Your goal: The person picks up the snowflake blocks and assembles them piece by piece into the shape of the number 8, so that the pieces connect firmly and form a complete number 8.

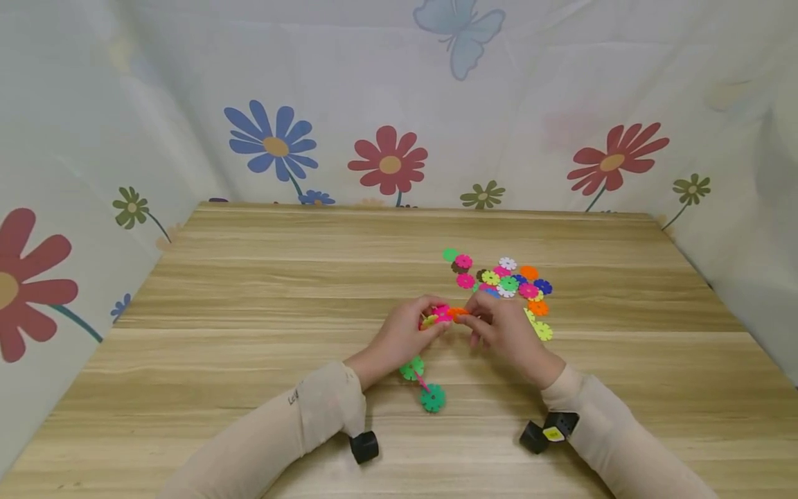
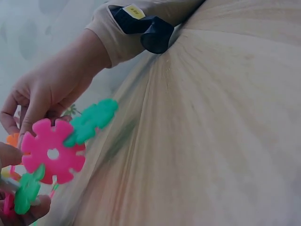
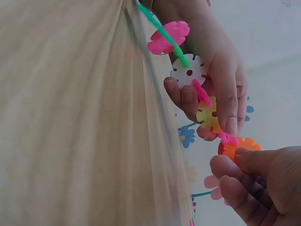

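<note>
My left hand (image 1: pixel 399 338) grips a chain of flower-shaped interlocking discs between thumb and fingers. Along the chain in the right wrist view come a green disc (image 3: pixel 162 33), a pink disc (image 3: pixel 162 43), a white disc (image 3: pixel 181 76), a pink one seen edge-on and a yellow disc (image 3: pixel 205 117). The chain's lower end, a teal-green disc (image 1: pixel 432 398), hangs below the left hand. With thumb and forefinger my right hand (image 1: pixel 508 336) pinches an orange disc (image 3: pixel 250 143), which meets a pink disc (image 1: pixel 442 314) at the chain's other end. Fingers partly hide that joint.
Loose discs in several colours lie in a pile (image 1: pixel 508 283) just beyond the right hand. Yellow discs (image 1: pixel 542 331) lie close to that hand's outer side. A wood-grain table (image 1: pixel 280 277) carries everything, and a flower-printed curtain (image 1: pixel 337 76) hangs behind it.
</note>
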Motion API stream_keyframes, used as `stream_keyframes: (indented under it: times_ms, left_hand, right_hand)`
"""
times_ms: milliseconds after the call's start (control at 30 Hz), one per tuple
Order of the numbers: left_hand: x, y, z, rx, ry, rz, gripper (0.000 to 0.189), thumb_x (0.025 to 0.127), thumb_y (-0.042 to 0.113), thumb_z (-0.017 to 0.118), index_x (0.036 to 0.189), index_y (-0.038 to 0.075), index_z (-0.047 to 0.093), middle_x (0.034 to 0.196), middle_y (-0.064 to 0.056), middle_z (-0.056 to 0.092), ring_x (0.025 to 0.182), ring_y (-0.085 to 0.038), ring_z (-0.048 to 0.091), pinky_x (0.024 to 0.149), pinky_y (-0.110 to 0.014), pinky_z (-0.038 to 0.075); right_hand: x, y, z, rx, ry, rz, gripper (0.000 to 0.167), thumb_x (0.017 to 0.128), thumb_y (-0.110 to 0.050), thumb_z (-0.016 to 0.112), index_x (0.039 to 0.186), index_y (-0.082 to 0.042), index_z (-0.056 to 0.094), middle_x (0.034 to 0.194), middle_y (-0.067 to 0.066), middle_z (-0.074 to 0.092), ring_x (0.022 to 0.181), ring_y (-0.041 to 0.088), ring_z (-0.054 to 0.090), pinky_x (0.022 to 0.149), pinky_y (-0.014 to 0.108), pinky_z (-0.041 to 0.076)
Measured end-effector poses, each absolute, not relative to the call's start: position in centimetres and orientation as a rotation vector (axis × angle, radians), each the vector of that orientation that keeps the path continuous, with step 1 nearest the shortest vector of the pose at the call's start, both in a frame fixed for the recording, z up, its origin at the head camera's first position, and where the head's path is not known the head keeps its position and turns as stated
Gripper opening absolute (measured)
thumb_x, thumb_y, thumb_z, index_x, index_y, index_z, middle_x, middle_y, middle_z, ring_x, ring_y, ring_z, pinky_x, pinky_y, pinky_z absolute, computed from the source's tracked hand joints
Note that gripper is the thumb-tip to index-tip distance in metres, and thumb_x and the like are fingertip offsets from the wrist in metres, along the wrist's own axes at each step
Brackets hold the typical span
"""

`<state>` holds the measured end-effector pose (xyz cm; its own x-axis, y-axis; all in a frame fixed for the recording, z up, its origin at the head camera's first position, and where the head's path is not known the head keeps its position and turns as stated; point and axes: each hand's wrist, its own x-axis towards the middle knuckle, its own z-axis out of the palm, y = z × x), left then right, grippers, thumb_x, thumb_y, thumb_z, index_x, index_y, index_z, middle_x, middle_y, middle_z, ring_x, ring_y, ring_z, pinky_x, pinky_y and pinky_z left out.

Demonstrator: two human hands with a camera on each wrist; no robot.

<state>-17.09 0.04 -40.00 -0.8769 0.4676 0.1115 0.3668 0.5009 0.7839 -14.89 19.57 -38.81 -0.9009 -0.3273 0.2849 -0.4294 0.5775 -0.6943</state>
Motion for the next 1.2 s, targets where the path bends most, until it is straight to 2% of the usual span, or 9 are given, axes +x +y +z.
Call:
stream_keyframes:
  times_ms: [100, 267, 433, 667, 833, 1000, 1200]
  left_hand:
    - [-17.1, 0.1, -40.1, 0.719, 2.59, 1.355, 0.036, 0.09, 0.02, 0.067, 0.124, 0.009, 0.058, 0.098, -0.008, 0.064, 0.065, -0.012, 0.043, 0.056, -0.019, 0.038]
    - [-17.3, 0.2, -40.4, 0.707, 2.522, 1.431, 0.035, 0.091, 0.021, 0.066, 0.122, 0.008, 0.056, 0.102, -0.01, 0.065, 0.068, -0.011, 0.053, 0.06, -0.02, 0.046]
    - [-17.4, 0.2, -40.3, 0.696, 2.5, 1.443, 0.034, 0.091, 0.021, 0.066, 0.121, 0.008, 0.056, 0.099, -0.01, 0.064, 0.069, -0.011, 0.055, 0.061, -0.02, 0.047]
    - [-17.4, 0.0, -40.3, 0.656, 2.469, 1.495, 0.028, 0.091, 0.02, 0.065, 0.115, 0.006, 0.056, 0.08, -0.005, 0.057, 0.067, -0.011, 0.05, 0.057, -0.019, 0.042]
    - [-17.4, -0.1, -40.5, 0.694, 2.451, 1.537, 0.03, 0.094, 0.024, 0.061, 0.115, 0.003, 0.056, 0.074, -0.002, 0.055, 0.064, -0.01, 0.05, 0.059, -0.02, 0.043]
    - [-17.5, 0.1, -40.8, 0.723, 2.394, 1.585, 0.031, 0.097, 0.025, 0.057, 0.115, 0.0, 0.056, 0.077, -0.008, 0.063, 0.057, -0.008, 0.055, 0.057, -0.022, 0.048]
    - [-17.4, 0.2, -40.8, 0.669, 2.413, 1.549, 0.026, 0.098, 0.028, 0.055, 0.109, 0.005, 0.061, 0.085, -0.011, 0.067, 0.059, -0.009, 0.053, 0.058, -0.021, 0.047]
  right_hand:
    - [-15.0, 19.6, -38.9, 0.627, -2.679, 1.202, 0.008, 0.088, -0.007, 0.067, 0.088, -0.006, 0.059, 0.067, 0.008, 0.067, 0.052, 0.012, 0.06, 0.047, 0.022, 0.047]
    - [-15.3, 19.8, -39.1, 0.562, -2.64, 1.012, 0.009, 0.085, -0.011, 0.072, 0.086, -0.008, 0.063, 0.076, 0.002, 0.068, 0.063, 0.01, 0.061, 0.057, 0.02, 0.048]
    - [-15.5, 19.9, -39.3, 0.539, -2.613, 0.964, 0.01, 0.084, -0.009, 0.073, 0.086, -0.008, 0.064, 0.078, 0.002, 0.066, 0.067, 0.012, 0.057, 0.061, 0.022, 0.048]
    - [-15.7, 19.6, -39.2, 0.548, -2.645, 1.071, 0.006, 0.087, -0.008, 0.069, 0.093, -0.005, 0.068, 0.083, 0.005, 0.07, 0.066, 0.01, 0.057, 0.061, 0.02, 0.05]
    - [-15.6, 19.2, -39.3, 0.591, -2.661, 1.141, 0.006, 0.088, -0.007, 0.068, 0.094, -0.006, 0.07, 0.082, 0.004, 0.07, 0.066, 0.009, 0.055, 0.063, 0.02, 0.049]
    - [-15.5, 18.9, -39.6, 0.62, -2.657, 1.131, 0.007, 0.087, -0.007, 0.069, 0.094, -0.008, 0.07, 0.083, 0.001, 0.071, 0.068, 0.008, 0.056, 0.064, 0.02, 0.049]
    - [-15.4, 19.4, -39.4, 0.555, -2.687, 1.084, 0.008, 0.087, -0.013, 0.07, 0.095, -0.01, 0.07, 0.085, 0.0, 0.071, 0.069, 0.009, 0.058, 0.063, 0.021, 0.05]
